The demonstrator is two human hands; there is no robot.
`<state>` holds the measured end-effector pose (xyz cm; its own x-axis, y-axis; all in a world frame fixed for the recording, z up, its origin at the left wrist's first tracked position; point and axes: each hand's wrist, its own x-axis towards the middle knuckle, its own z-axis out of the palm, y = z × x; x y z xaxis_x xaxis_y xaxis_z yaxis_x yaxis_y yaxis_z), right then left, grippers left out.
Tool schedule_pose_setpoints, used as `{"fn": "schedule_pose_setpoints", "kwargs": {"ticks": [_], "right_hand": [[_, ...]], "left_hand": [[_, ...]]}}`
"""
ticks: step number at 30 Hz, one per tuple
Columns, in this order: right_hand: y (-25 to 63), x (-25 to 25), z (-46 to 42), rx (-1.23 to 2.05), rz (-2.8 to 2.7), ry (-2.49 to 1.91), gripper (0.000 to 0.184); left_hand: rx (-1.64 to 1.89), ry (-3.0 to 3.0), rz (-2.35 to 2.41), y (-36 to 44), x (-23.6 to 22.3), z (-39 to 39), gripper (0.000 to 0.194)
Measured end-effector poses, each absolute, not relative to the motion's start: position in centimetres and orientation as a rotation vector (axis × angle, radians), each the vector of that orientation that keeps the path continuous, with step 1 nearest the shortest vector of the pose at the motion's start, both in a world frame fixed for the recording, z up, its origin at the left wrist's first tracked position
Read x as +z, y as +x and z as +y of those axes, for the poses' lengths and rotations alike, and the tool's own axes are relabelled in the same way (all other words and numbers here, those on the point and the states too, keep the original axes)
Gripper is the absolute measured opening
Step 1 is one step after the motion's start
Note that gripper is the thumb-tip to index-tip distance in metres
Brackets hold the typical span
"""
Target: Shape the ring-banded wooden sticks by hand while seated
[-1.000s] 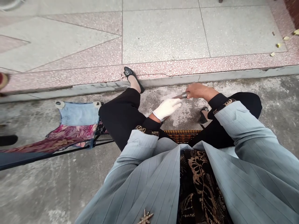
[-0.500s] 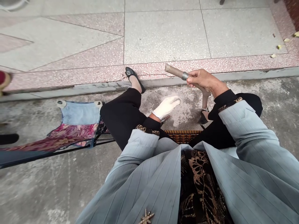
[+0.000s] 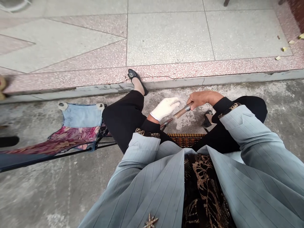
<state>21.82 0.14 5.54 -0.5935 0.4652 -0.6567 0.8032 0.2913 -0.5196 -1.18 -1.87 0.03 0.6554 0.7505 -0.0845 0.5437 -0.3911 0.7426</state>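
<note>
My right hand (image 3: 201, 98), bare, is closed around a wooden stick (image 3: 181, 112) with grey wire wound about it near my fingers. The stick slants down to the left, its lower end close to a reddish-brown thing (image 3: 167, 121) that I cannot make out. Just above that thing is my left hand (image 3: 165, 107) in a white knitted glove, palm down, with the fingers bent and close together. What lies under its palm is hidden. The two hands are a short gap apart, above the concrete between my knees.
A woven basket-like edge (image 3: 186, 139) shows between my thighs. To the left stands a folding chair with denim and floral cloth (image 3: 82, 115). A raised tiled step (image 3: 166, 38) runs across the front, and my left shoe (image 3: 133, 75) rests against it. Leaves (image 3: 284, 49) lie at far right.
My right hand has come down and turned, so the stick now points down-left instead of up-left. The gloved left hand has shifted slightly left and up.
</note>
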Motion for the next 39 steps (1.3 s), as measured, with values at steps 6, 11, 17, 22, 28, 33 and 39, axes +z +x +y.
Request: {"fn": "schedule_pose_setpoints", "kwargs": {"ticks": [6,11,17,22,28,33,39], "right_hand": [[23.1,7.4,0.3,-2.008,2.250,1.245,0.033],[23.9,7.7,0.9,-2.194,2.164,1.741,0.024],[23.2,6.0,1.3,-1.301,2.252,2.007,0.017],[22.5,4.9,1.2,-0.792,2.326,1.669,0.036],[21.2,4.6,-0.1,-0.889,2.199,1.228,0.024],[21.9,6.4,-0.5,-1.520,2.204,0.935,0.035],[23.7,7.7,0.4,-2.255,2.240,1.536,0.030]], "left_hand": [[0.417,1.793,0.989,-0.9,-1.1,-1.6,0.040],[0.361,1.927,1.009,-0.8,-1.6,-1.6,0.041],[0.324,2.178,0.941,-0.7,-1.0,-1.9,0.035],[0.250,2.320,0.912,-0.6,-0.2,-2.3,0.034],[0.244,2.287,0.930,-1.3,-0.5,-2.0,0.035],[0.377,2.054,0.949,-2.3,-1.3,-1.0,0.036],[0.461,1.748,0.939,-0.9,-2.0,-1.7,0.037]]}}
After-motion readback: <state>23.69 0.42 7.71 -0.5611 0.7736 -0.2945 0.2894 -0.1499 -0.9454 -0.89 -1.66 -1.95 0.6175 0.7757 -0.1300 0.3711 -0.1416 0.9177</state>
